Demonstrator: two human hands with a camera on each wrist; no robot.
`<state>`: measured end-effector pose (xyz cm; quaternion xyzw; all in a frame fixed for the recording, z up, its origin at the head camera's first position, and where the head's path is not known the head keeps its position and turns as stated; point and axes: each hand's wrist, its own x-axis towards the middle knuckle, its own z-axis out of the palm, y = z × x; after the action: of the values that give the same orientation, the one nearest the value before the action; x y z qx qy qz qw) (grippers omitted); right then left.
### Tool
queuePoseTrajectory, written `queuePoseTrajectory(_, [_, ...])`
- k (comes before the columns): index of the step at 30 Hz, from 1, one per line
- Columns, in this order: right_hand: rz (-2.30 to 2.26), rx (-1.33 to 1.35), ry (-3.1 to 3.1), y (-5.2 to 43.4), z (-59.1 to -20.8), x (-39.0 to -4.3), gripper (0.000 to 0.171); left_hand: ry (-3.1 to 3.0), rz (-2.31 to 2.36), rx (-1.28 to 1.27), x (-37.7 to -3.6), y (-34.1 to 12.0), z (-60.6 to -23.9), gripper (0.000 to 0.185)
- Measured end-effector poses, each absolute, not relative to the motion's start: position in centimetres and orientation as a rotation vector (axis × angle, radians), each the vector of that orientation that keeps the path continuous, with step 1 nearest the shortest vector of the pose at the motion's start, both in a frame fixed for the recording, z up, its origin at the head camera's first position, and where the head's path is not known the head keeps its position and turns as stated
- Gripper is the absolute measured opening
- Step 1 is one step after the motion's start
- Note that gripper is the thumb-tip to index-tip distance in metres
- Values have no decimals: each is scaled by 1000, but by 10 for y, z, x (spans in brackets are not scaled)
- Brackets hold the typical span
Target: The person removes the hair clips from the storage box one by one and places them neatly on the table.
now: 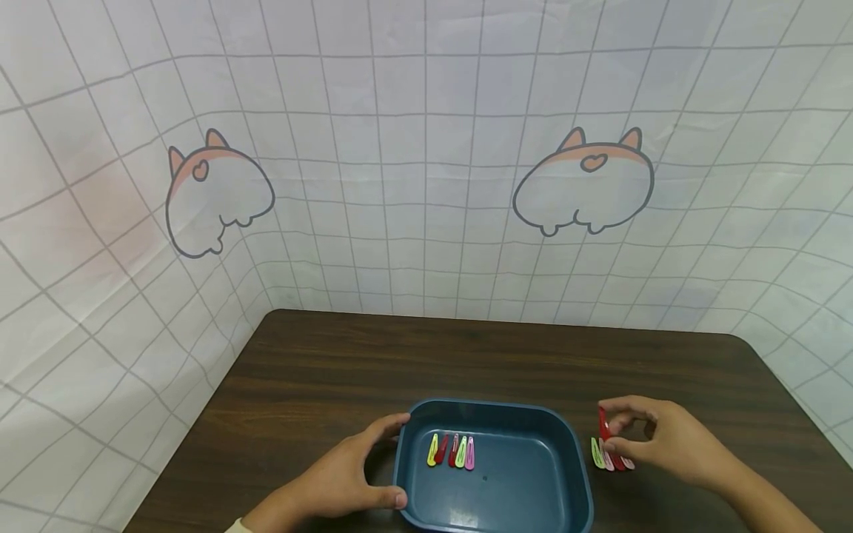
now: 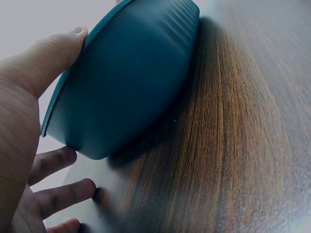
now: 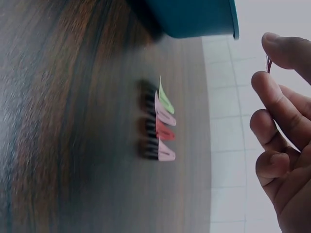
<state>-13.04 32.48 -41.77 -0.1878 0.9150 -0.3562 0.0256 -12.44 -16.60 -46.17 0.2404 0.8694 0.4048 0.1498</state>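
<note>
Nearest edge: a pale sleeve cuff (image 1: pixel 238 527) showed at the left wrist. The left hand (image 1: pixel 340 474) was spread wide at the left side of a blue tray (image 1: pixel 506 492), thumb on the rim; fingers stretched, not curled round it. Right hand (image 1: pixel 669 440): thumb and index finger nearly together, pinching a red hair clip (image 1: pixel 603 423) above the table, right of the tray. Under it, a table row (image 3: pixel 165 128) of four clips, left to right: green, pink, red, pink. In the tray, left of centre, a tray row (image 1: pixel 452 451) of five: yellow, red, red, green, pink. Beyond lay the bare far part of the dark wood-grain table (image 1: pixel 433 355). Farthest: a white grid-patterned cloth (image 1: pixel 413 185) with two cartoon animal rears (image 1: pixel 586 192).
</note>
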Motion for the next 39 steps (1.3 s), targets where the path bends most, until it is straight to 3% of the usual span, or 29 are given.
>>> queuePoseTrajectory(39, [-900,-576,2932,373,-446,-139,51,2514,1162,713,-128,-163,-464,96])
